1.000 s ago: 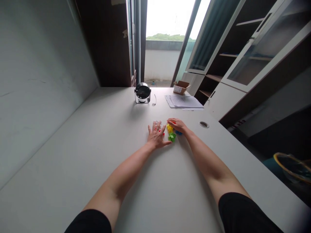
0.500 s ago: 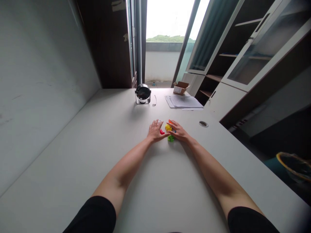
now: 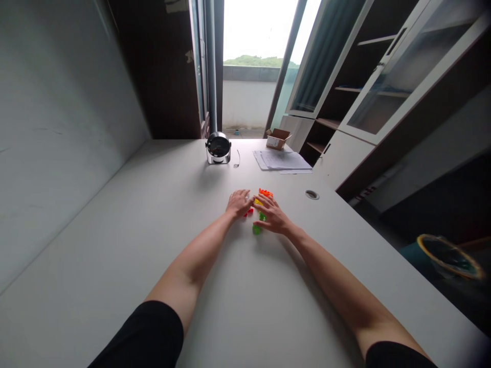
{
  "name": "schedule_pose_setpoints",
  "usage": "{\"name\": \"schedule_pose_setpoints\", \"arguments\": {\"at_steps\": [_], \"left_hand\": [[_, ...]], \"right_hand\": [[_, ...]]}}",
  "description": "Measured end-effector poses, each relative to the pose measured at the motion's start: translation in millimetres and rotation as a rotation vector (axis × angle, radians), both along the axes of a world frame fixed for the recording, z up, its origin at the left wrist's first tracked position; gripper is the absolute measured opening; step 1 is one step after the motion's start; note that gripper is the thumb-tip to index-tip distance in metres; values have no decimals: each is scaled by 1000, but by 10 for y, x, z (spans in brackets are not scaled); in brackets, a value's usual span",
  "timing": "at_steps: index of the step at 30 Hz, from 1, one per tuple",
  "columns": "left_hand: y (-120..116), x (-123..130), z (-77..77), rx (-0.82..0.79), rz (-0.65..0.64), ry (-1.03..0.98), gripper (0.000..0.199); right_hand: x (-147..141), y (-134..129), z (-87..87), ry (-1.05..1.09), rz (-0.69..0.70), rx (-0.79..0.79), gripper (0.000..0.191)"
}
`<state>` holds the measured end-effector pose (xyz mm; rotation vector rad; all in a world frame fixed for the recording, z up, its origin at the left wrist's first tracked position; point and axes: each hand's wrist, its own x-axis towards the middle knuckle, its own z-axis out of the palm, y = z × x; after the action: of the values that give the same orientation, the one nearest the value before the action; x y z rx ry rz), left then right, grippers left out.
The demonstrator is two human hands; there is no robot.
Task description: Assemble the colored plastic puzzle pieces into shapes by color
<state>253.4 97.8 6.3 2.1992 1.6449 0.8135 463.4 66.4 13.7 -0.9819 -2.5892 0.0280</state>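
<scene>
Several small bright pieces lie in a cluster on the white table (image 3: 230,286). Red pieces (image 3: 250,211) sit beside my left hand (image 3: 239,203), whose fingers point toward the cluster and are close together; what they hold, if anything, is hidden. Over the yellow pieces (image 3: 258,202) and part of the green ones (image 3: 257,229), my right hand (image 3: 273,215) is spread, thumb apart from the fingers. Orange pieces (image 3: 266,192) show just beyond its fingertips.
Farther back stand a round black device on a silver stand (image 3: 218,148), a thin cord (image 3: 237,159), stacked papers (image 3: 283,160) and an open cardboard box (image 3: 277,138). A round hole (image 3: 312,194) is at the right. A wall borders the left side.
The view has turned slightly right. My left hand's fingers have drawn closer together. My right hand has shifted nearer to me, and more of the orange and green pieces shows.
</scene>
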Motion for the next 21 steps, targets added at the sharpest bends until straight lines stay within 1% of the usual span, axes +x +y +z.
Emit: {"name": "schedule_pose_setpoints", "arguments": {"at_steps": [4,6,8,12,13,15,18,21], "left_hand": [[-41,-27,6,33,-28,0,54],[-63,-26,2,55,-28,5,54],[-76,-16,-1,69,-26,16,54],[-70,3,9,14,5,41,49],[-67,4,16,-2,7,40,48],[-69,1,34,-10,-3,33,47],[-100,-2,67,3,-26,32,48],[-149,3,99,13,-24,37,45]], "right_hand": [[11,161,-67,79,-138,42,59],[48,183,-77,107,-155,30,57],[75,115,-55,117,-108,19,63],[39,-185,13,64,8,10,83],[18,-249,18,48,14,18,86],[-21,-318,10,26,-4,37,85],[-31,-258,-13,18,-71,54,77],[27,-80,3,-2,-89,35,75]]}}
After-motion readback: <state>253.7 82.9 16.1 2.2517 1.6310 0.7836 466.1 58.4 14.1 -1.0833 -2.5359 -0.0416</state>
